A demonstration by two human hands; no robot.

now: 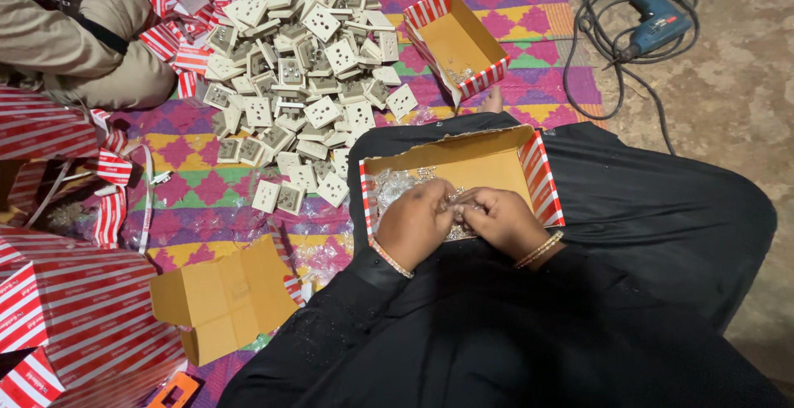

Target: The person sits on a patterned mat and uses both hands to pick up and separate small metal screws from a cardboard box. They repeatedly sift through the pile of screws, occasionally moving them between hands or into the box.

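My left hand (416,222) and my right hand (499,218) meet inside a red-and-white striped cardboard box (542,178) resting on my lap. Both hands have their fingers curled around small shiny metal parts (457,206), pinching them between the fingertips. More of these small metal pieces lie in clear plastic (394,184) at the box's left side. What exactly each finger grips is too small to tell.
A big heap of white electrical sockets (302,69) lies on the patterned mat ahead. A second open striped box (456,44) stands beyond it. A blue power drill (657,23) with its cord lies at the right. Striped boxes (74,309) and flattened cardboard (223,296) sit left. Another person's knee (78,52) is far left.
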